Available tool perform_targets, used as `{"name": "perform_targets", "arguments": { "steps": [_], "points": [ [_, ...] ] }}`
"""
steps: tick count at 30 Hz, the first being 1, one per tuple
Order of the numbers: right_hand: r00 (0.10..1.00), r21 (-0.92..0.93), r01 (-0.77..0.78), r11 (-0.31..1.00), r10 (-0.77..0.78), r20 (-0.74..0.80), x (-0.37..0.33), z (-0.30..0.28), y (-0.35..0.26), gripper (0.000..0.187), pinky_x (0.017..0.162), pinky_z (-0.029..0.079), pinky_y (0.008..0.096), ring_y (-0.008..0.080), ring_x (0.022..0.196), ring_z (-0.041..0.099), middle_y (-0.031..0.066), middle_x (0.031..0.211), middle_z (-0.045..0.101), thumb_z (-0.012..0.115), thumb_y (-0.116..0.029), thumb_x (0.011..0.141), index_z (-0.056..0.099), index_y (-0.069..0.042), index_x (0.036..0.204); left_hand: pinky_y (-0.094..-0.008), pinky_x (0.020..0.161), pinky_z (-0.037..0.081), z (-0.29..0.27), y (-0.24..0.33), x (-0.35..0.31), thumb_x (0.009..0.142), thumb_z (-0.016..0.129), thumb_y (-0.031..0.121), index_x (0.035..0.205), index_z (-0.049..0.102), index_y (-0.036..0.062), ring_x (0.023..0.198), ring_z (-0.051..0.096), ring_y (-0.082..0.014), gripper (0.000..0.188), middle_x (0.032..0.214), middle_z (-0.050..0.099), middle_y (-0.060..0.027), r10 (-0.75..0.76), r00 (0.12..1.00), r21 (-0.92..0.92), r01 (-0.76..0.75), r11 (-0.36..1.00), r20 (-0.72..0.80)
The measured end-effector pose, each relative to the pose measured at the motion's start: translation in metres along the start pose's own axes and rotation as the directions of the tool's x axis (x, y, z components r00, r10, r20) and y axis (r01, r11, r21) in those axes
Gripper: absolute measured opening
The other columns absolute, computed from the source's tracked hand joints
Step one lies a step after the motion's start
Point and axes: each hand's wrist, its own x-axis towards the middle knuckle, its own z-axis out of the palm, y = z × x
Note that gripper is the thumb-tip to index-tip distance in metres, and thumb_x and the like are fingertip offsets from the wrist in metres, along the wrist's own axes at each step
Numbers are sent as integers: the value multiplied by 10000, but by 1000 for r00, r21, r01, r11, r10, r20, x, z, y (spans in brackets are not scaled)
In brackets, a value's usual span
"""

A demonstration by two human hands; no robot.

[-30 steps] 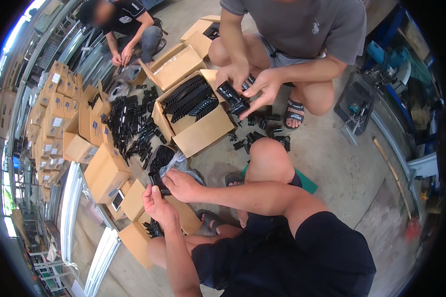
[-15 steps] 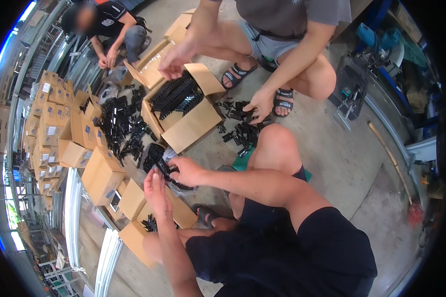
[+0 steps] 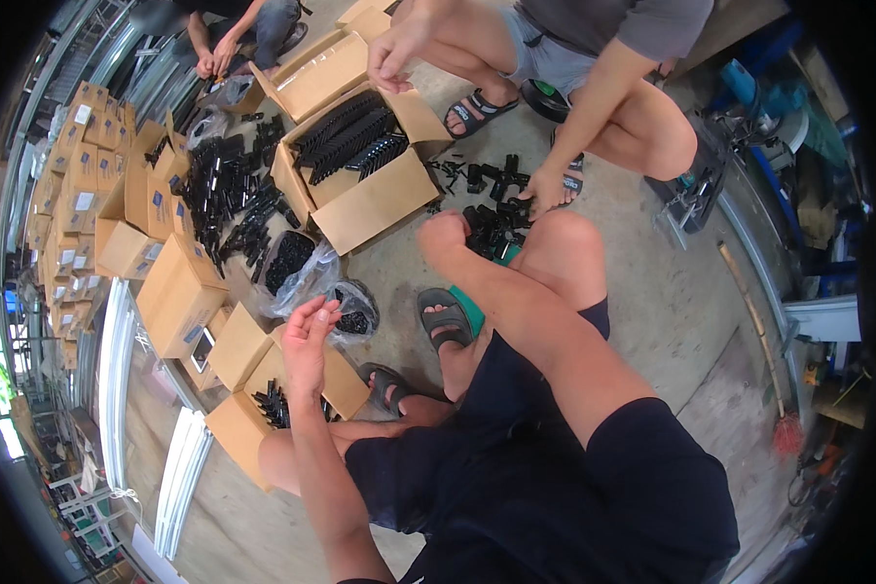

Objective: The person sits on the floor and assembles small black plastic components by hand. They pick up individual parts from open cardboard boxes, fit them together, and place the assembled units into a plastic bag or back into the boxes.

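My left hand (image 3: 308, 336) is raised beside the plastic bags, fingers curled and thumb against the fingertips; anything tiny between them is too small to make out. Just beyond it lie a clear bag of small black parts (image 3: 288, 261) and another open clear bag (image 3: 356, 310) with black pieces inside. My right hand (image 3: 445, 237) is at the near left edge of a pile of black plastic parts (image 3: 496, 226) on the floor. Its fingers are curled and partly hidden, so what they grip does not show. A co-worker's hand (image 3: 547, 187) reaches into the pile's far right side.
An open carton (image 3: 378, 216) of black slotted strips stands ahead, beside a long heap of black parts (image 3: 226, 190). Another carton (image 3: 234, 428) sits by my left knee. Stacked boxes (image 3: 83, 204) and metal profiles (image 3: 183, 477) line the left. A broom (image 3: 754, 321) lies right.
My right hand has left the bags and moved right to the pile of black parts. My left hand stays raised near the bags. The co-worker's left-side hand has lifted away from the carton.
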Motion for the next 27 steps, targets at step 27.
{"name": "perform_targets", "arguments": {
  "steps": [27],
  "points": [
    [779,-42,612,790,-611,-144,257,-34,-69,252,862,565,512,382,1030,707,195,1078,728,525,-179,922,736,-120,1046,-458,953,510,-42,-24,-3,866,758,376,1227,630,69,1132,651,-346,491,1096,711,-142,-100,967,828,-146,541,235]
  ]
}}
